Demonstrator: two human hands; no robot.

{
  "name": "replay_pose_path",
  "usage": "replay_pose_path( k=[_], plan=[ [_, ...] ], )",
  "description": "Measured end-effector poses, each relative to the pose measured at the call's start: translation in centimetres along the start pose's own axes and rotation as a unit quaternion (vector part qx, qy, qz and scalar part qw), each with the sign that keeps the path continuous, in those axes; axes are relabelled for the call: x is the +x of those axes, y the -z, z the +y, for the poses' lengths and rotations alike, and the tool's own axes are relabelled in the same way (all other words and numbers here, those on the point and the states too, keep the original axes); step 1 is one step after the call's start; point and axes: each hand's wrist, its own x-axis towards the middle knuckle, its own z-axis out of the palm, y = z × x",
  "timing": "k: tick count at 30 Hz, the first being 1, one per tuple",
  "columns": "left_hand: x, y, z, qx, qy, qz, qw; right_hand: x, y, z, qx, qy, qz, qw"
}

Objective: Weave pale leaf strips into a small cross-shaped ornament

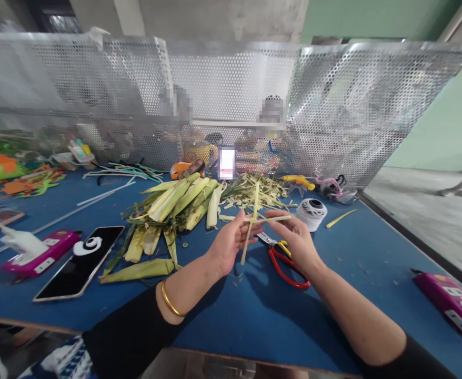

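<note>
The pale yellow-green cross of flat plant strips (253, 219) lies between the two hands, its crossing at the left fingertips and one arm running into the right grip, just beyond and left of the red-handled metal scissors (275, 264). The left hand (230, 241) clamps the cross near its middle, thumb in front and the partly spread fingers behind. The right hand (296, 239), partly over the scissors, has thumb and forefinger pinched together on that arm. Right of and beyond the scissors stands a white spool of thread (310, 217); left of them lies a heap of green-yellow husks (183, 202).
</note>
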Motion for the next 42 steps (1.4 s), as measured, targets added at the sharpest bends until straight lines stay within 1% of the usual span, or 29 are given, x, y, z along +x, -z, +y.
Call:
replay_pose_path(
  k=[1,3,4,5,6,8,10,12,15,17,18,20,22,23,26,28,30,32,34,36,38,40,41,42],
  plan=[
    [-0.1,0.0,0.0,0.003,-0.016,-0.002,1.0,0.0,-0.1,0.0,0.016,-0.006,0.056,0.998],
    [-0.2,0.0,-0.2,0.011,-0.054,-0.01,0.998,-0.1,-0.2,0.1,0.023,0.003,0.165,0.986],
    [-0.2,0.0,-0.4,0.018,-0.072,-0.021,0.997,-0.1,-0.2,0.2,0.01,0.011,0.189,0.982],
    [-0.3,0.0,-0.5,0.03,-0.089,-0.036,0.995,-0.2,-0.2,0.2,-0.011,0.019,0.186,0.982],
    [-0.3,0.0,-0.6,0.047,-0.103,-0.049,0.992,-0.3,-0.3,0.2,-0.039,0.029,0.166,0.985],
    [-0.6,-0.1,-0.7,0.096,-0.124,-0.066,0.985,-0.5,-0.3,0.2,-0.1,0.065,0.107,0.987],
    [-1.0,-0.3,-0.7,0.145,-0.133,-0.068,0.978,-0.7,-0.4,0.1,-0.142,0.12,0.062,0.981],
    [-1.3,-0.4,-0.7,0.18,-0.132,-0.072,0.972,-0.7,-0.4,0.0,-0.166,0.161,0.041,0.972],
    [-1.5,-0.4,-0.8,0.228,-0.146,-0.089,0.959,-0.7,-0.3,-0.2,-0.195,0.185,0.038,0.963],
    [-1.2,-0.3,-0.9,0.244,-0.159,-0.094,0.952,-0.7,-0.2,-0.4,-0.223,0.204,0.037,0.953],
    [-1.0,-0.2,-0.9,0.238,-0.162,-0.087,0.954,-0.7,-0.2,-0.5,-0.238,0.214,0.038,0.947],
    [-0.4,0.0,-0.8,0.197,-0.151,-0.053,0.967,-0.7,-0.1,-0.7,-0.267,0.229,0.044,0.935],
    [0.2,0.3,-0.4,0.14,-0.111,-0.01,0.984,-0.8,0.1,-0.9,-0.289,0.24,0.046,0.926],
    [0.4,0.4,-0.1,0.112,-0.081,0.0,0.99,-0.8,0.1,-1.0,-0.296,0.245,0.042,0.922],
    [0.7,0.9,1.0,0.031,0.0,-0.003,1.0,-0.7,0.4,-1.1,-0.287,0.248,0.046,0.924],
    [0.6,1.0,1.5,0.01,0.023,-0.012,1.0,-0.6,0.4,-1.1,-0.263,0.237,0.066,0.933],
    [0.2,0.7,1.6,0.039,0.007,-0.027,0.999,-0.6,0.3,-1.1,-0.254,0.232,0.072,0.936],
    [-0.1,0.3,1.3,0.1,-0.035,-0.038,0.994,-0.8,0.1,-1.1,-0.279,0.252,0.051,0.925],
    [-0.3,0.0,0.7,0.149,-0.075,-0.026,0.986,-1.1,-0.2,-1.2,-0.312,0.29,0.018,0.905],
    [-0.2,0.0,0.2,0.17,-0.084,-0.004,0.982,-1.4,-0.3,-1.5,-0.325,0.32,0.002,0.89],
    [0.1,0.1,-0.2,0.153,-0.063,0.018,0.986,-1.4,-0.1,-1.7,-0.317,0.321,0.03,0.892],
    [0.3,0.4,-0.2,0.115,-0.034,0.026,0.992,-1.3,0.2,-1.8,-0.298,0.285,0.074,0.908],
    [0.4,0.5,-0.2,0.097,-0.024,0.025,0.995,-1.2,0.4,-1.8,-0.287,0.252,0.073,0.921],
    [0.5,0.5,-0.1,0.083,-0.017,0.023,0.996,-1.1,0.5,-1.7,-0.278,0.213,0.05,0.935]
  ],
)
